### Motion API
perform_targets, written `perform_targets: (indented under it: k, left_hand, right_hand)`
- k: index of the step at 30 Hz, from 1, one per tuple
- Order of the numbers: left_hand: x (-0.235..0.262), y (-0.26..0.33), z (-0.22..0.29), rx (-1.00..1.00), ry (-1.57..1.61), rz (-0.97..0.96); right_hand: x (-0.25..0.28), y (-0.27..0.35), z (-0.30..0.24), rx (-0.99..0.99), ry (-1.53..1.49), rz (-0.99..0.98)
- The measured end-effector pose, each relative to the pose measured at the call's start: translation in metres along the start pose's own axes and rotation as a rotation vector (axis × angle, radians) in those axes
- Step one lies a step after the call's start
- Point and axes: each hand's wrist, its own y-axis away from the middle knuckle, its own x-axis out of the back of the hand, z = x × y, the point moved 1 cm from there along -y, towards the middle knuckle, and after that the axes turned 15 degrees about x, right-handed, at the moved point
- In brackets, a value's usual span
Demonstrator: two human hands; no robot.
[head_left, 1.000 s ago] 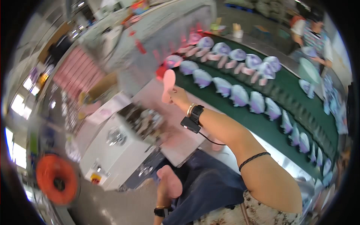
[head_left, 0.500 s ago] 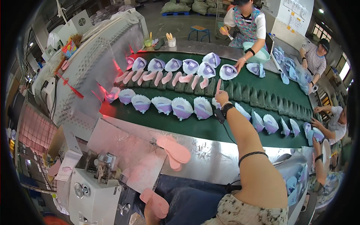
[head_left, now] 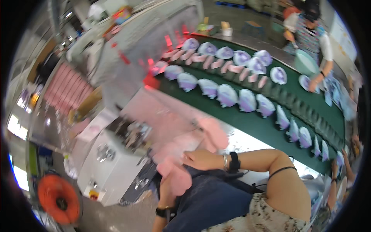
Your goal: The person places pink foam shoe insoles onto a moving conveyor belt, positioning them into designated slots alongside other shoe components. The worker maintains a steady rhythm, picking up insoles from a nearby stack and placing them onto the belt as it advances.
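My left hand (head_left: 166,186) is closed around pink shoe insoles (head_left: 181,181) beside my lap. My right hand (head_left: 203,159) is bent in next to it, fingers pinched on a blurred pink insole (head_left: 167,151) that points towards the small white machine (head_left: 112,166). Motion blur hides exactly where the fingertips meet it. Another pair of pink insoles (head_left: 213,135) lies on the metal edge just beyond my right hand.
Ahead, a green conveyor belt (head_left: 220,110) carries purple-and-white shoe uppers (head_left: 227,96), dark shoe lasts (head_left: 301,106) and pink insoles (head_left: 226,66). Co-workers (head_left: 309,34) stand along its far and right sides. An orange fan (head_left: 60,199) is at lower left.
My right hand has come back from the conveyor to beside my left hand, leaving a pink insole on the row there. The view has swung left; my left hand still holds insoles.
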Motion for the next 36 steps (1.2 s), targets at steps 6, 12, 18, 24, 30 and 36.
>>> perform_targets:
  k: [6, 12, 18, 24, 30, 36]
  left_hand:
    - [-0.051, 0.034, 0.011, -0.061, -0.028, 0.257]
    - [-0.03, 0.066, -0.004, -0.112, 0.068, 0.323]
    - [0.007, 0.074, -0.015, -0.112, 0.195, 0.308]
    - [0.013, 0.076, -0.019, -0.081, 0.206, 0.35]
    - [-0.005, 0.078, -0.01, -0.007, 0.201, 0.351]
    - [-0.012, 0.073, -0.009, 0.035, 0.15, 0.315]
  right_hand:
    - [-0.062, -0.048, 0.032, 0.024, -0.436, 0.27]
    - [-0.069, -0.087, 0.025, -0.056, -0.342, 0.001]
    - [-0.095, -0.047, 0.028, 0.259, 0.389, -0.052]
    - [-0.093, -0.021, 0.033, 0.464, 0.458, -0.099]
    - [-0.087, -0.034, 0.061, 0.21, 0.182, -0.046]
    - [-0.032, -0.098, 0.049, -0.219, -0.686, 0.331]
